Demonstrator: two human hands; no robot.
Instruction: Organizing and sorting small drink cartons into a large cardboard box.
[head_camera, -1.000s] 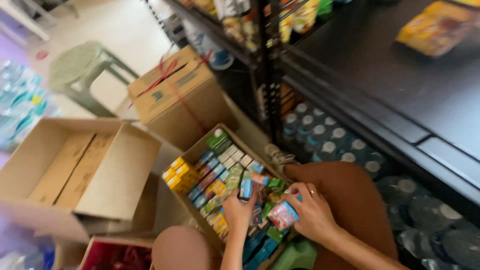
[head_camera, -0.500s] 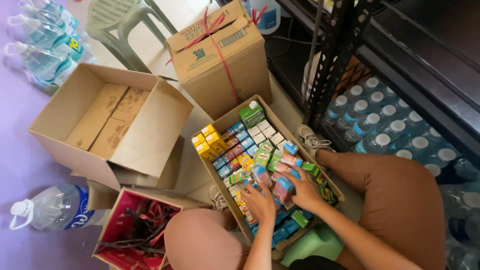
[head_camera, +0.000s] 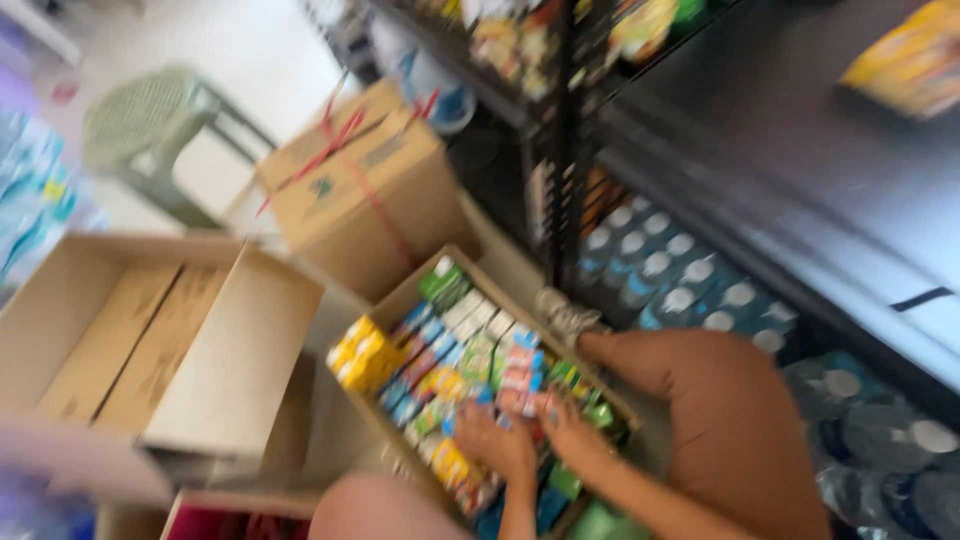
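Crouching scene: blurred throughout, seen from above, knees bent beside a low shelf rack (head_camera: 560, 150)
Rack: dark metal, along the right side; bottom level packed with capped water bottles (head_camera: 660, 270), upper levels with blurred packets
Empty box (head_camera: 150, 340): large brown cardboard, flaps open, near the left edge of the floor
Tied box (head_camera: 350, 190): closed cardboard, bound with red string, behind the open carton and just left of the rack post
Stool (head_camera: 150, 120): pale green plastic, far left corner of the floor, well apart from the hands
Open carton (head_camera: 390, 305): cardboard, centre of the floor, tilted diagonally, filled with rows of small packets (head_camera: 450, 350) in yellow, blue, green, red and white
Yellow packets (head_camera: 362, 352): bunched at the carton's left corner
Left hand (head_camera: 495, 445): resting on packets near the carton's near edge, fingers curled down over them; grip too blurred, cannot tell
Right hand (head_camera: 570, 432): just beside the left, palm down on packets towards the carton's right edge, fingers spread slightly; hold on any one packet, cannot tell
Shoe (head_camera: 565, 315): pale, touching the carton's far right edge
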